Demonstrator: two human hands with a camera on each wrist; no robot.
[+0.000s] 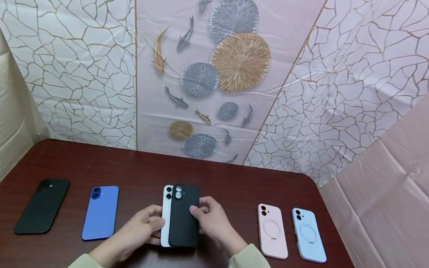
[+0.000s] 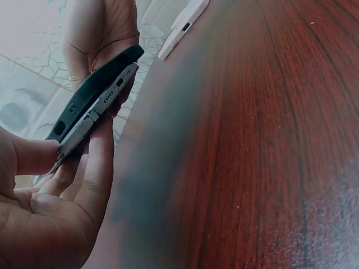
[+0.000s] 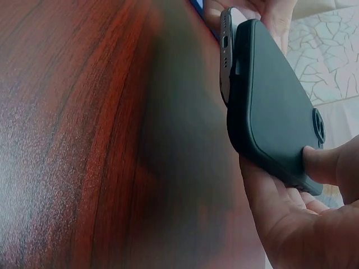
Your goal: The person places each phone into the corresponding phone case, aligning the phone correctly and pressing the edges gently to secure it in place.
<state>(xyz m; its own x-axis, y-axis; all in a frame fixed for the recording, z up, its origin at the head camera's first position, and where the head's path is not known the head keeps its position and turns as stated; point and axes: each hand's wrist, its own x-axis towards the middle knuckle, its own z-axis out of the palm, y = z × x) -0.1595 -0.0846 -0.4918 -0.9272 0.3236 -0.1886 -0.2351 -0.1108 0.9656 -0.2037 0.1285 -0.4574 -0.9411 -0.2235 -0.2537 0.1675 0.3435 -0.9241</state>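
Observation:
My left hand (image 1: 137, 231) holds a white phone (image 1: 165, 216) by its left edge, thumb on the back and fingers underneath. From the right, my right hand (image 1: 218, 223) grips a black phone case (image 1: 185, 222), with the thumb on its back. The case overlaps most of the phone, leaving a white strip and part of the camera showing at the left. In the left wrist view the phone's bottom edge (image 2: 106, 101) with its port lies under the tilted case (image 2: 92, 84). The right wrist view shows the case (image 3: 275, 101) offset from the phone (image 3: 225, 56).
On the dark red wooden table (image 1: 232, 180), a black phone (image 1: 42, 206) and a blue phone (image 1: 101, 213) lie at the left. A pink phone case (image 1: 274, 242) and a light blue one (image 1: 311, 247), each with a ring, lie at the right. Patterned cloth hangs behind.

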